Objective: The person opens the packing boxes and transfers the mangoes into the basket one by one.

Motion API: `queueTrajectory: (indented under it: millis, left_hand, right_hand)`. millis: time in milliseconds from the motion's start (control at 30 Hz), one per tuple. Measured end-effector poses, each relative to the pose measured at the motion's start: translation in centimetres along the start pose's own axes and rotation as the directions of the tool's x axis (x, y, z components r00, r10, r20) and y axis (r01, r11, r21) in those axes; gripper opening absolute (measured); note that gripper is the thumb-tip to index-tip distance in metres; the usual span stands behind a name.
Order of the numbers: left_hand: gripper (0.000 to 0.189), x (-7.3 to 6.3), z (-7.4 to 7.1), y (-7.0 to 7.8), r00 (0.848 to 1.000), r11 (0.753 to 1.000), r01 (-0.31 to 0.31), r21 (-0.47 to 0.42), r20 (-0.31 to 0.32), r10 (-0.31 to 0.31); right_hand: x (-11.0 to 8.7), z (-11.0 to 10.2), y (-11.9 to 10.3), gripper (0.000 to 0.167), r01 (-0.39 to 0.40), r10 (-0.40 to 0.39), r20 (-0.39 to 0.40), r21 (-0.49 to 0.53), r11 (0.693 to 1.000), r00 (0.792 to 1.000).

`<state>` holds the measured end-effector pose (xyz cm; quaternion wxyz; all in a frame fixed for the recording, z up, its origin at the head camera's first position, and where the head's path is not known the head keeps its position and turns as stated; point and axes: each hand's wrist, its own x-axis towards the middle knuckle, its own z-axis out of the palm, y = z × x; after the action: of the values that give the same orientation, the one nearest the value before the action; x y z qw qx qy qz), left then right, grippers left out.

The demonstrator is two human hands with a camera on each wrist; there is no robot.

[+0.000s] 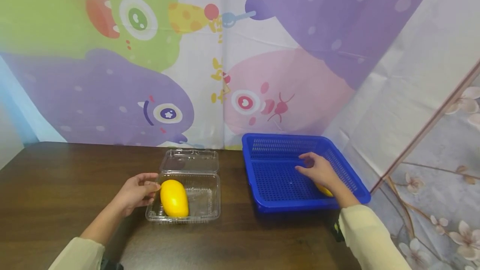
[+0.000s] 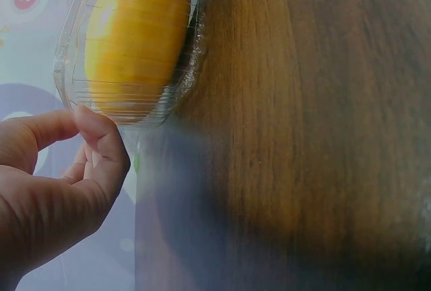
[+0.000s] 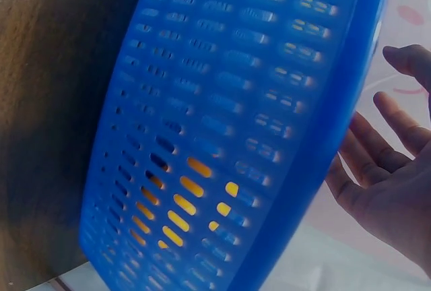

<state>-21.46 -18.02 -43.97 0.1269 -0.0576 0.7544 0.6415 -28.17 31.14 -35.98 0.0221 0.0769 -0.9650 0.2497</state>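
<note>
A clear plastic clamshell box lies with its lid folded back on the table. Inside its left half rests a yellow mango, seen through the clear wall in the left wrist view. My left hand pinches the box's left rim between thumb and forefinger. Over the blue plastic basket hovers my right hand, fingers apart and holding nothing. A yellow thing lies in the basket under my right wrist, mostly hidden; yellow also shows through the basket's slots in the right wrist view.
The dark wooden table carries both containers, with a gap between them. Behind stands a cartoon-printed sheet. A flower-patterned wall covering closes off the right side, near the basket.
</note>
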Motion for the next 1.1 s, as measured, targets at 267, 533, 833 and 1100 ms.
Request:
queueTrajectory:
  millis: [267,533,833,1100]
  left_hand:
    - [0.054,-0.1,0.0,-0.1,1.0,1.0,0.0,0.005,-0.002,0.0]
    - [0.054,0.0,0.0,-0.1,1.0,1.0,-0.007,0.0,0.002,0.007]
    - [0.054,-0.2,0.0,0.1,1.0,1.0,-0.006,-0.002,0.006,0.006]
    - [0.054,-0.1,0.0,0.0,1.0,1.0,-0.005,0.0,0.002,0.005]
  right_hand:
    - [-0.2,0.1,-0.8,0.042,0.03,-0.03,-0.001,-0.002,1.0,1.0]
    - [-0.2,0.2,-1.0,0.042,0.038,-0.038,0.001,0.004,0.999,0.999]
    - [-0.1,0.5,-1.6,0.042,0.026,-0.027,0.026,0.012,1.0,0.999]
    - [-0.2,0.7,-2.7,0.042,0.021,-0.022,0.039,0.041,0.999,0.999]
